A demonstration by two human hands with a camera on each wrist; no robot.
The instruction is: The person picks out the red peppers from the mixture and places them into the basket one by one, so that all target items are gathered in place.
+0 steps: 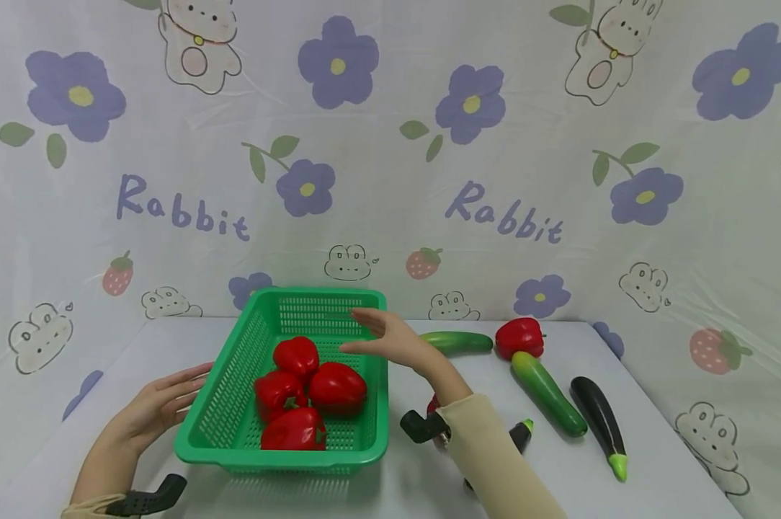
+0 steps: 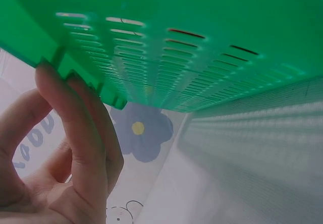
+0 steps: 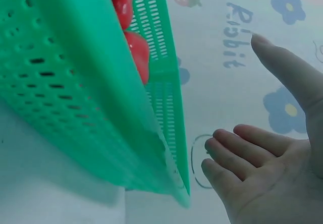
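Several red bell peppers [image 1: 337, 388] lie in a green plastic basket [image 1: 287, 457] with slotted walls. Beside the basket's left wall is my left hand [image 1: 153, 411]; in the left wrist view its lightly bent fingertips [image 2: 48, 77] reach the underside of the rim. My right hand [image 1: 397, 342] is at the right rim towards the back, thumb spread from the fingers and nothing held. In the right wrist view that hand's palm [image 3: 282, 183] faces the camera, apart from the basket wall [image 3: 91, 82].
Right of the basket lie a cucumber [image 1: 458, 342], a red bell pepper [image 1: 519, 338], a second cucumber [image 1: 547, 395] and an eggplant [image 1: 599, 414]. Another eggplant [image 1: 521, 435] and a red item [image 1: 432, 405] are partly hidden by my right arm. A printed cloth [image 1: 390, 180] hangs behind the white table [image 1: 650, 440].
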